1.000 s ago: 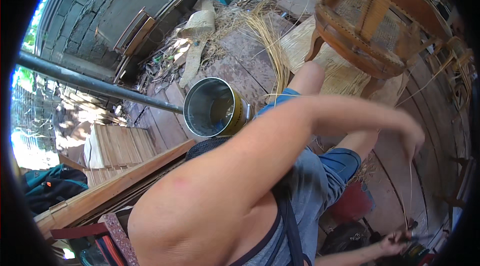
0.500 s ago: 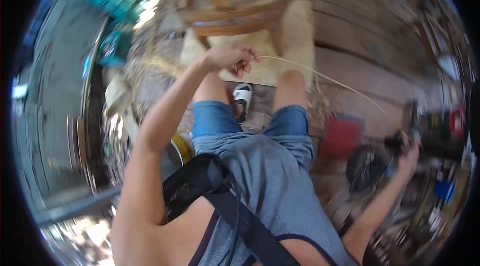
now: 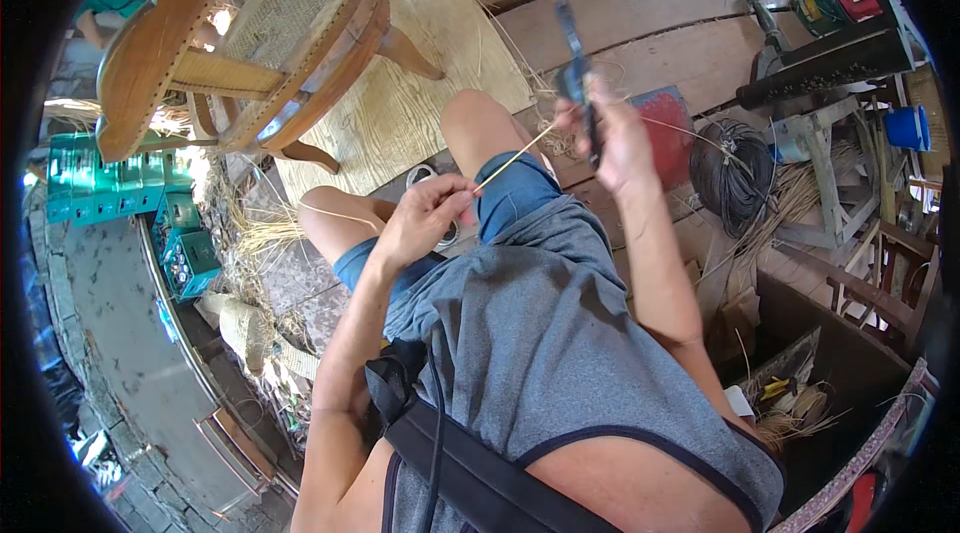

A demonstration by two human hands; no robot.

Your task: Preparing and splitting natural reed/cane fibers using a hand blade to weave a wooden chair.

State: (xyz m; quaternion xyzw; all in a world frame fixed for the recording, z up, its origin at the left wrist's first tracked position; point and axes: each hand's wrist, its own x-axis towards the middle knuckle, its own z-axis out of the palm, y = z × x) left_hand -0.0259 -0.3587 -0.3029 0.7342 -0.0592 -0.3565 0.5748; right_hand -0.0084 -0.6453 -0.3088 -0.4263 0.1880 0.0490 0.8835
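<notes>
A thin pale cane strand (image 3: 530,151) runs taut over my lap between my two hands. Its near end is pinched between the fingertips of my left hand (image 3: 425,216), above my left thigh. My right hand (image 3: 615,148), raised beyond my right knee, is closed around a dark hand tool (image 3: 577,73) with a narrow blade-like tip; motion blur hides its exact kind. The strand meets the right fingers and seems to trail on past them. Ahead on the left stands a wooden chair (image 3: 330,83) with woven cane panels, apart from both hands.
A plywood sheet (image 3: 400,98) lies under the chair on plank flooring. To the right are a red flat piece (image 3: 668,138), a coil of dark strands (image 3: 733,178) and a black beam-like object (image 3: 830,68). Green crates (image 3: 110,178) stand left; a deep box (image 3: 840,353) is at lower right.
My right hand has come in from the far right and now holds the dark tool over my lap. My left hand has drawn nearer my body. The view has turned right.
</notes>
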